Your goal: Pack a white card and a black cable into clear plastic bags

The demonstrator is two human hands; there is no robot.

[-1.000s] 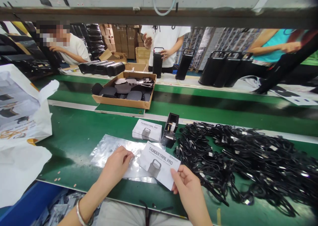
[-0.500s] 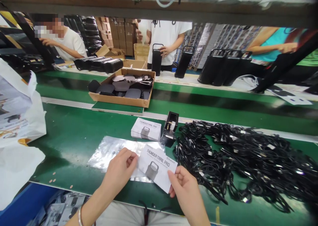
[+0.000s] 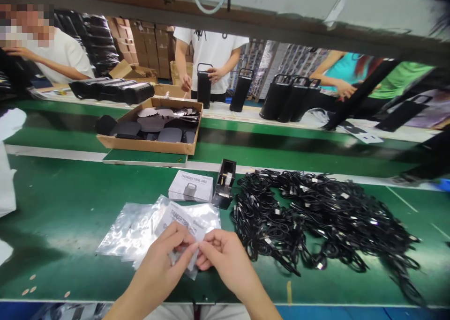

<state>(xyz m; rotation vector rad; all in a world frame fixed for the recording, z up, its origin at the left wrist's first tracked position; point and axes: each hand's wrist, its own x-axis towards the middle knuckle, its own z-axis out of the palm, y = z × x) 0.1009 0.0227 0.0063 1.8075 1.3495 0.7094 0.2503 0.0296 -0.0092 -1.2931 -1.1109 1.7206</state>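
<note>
My left hand (image 3: pixel 168 252) and my right hand (image 3: pixel 222 254) meet over the green bench, fingertips pinched together at the edge of a clear plastic bag (image 3: pixel 191 269). Just beyond my fingers is a white printed booklet (image 3: pixel 178 217) marked Thundertrail Pro, partly covered by my left hand; I cannot tell whether it is inside the bag. Several clear bags (image 3: pixel 123 226) lie flat under and left of it. Behind them sits a stack of the same booklets (image 3: pixel 190 189), beside a black tape dispenser (image 3: pixel 224 183).
A heap of black cables (image 3: pixel 316 217) spreads over the right of the bench. A cardboard box (image 3: pixel 154 144) of dark flat parts stands farther back. Across the line, co-workers (image 3: pixel 214 53) stand among black speakers (image 3: pixel 242 93). An overhead beam (image 3: pixel 281 29) spans the top.
My right hand has moved left from the booklet's right edge to meet my left hand. The booklet has shifted left over the bags. The view has turned right.
</note>
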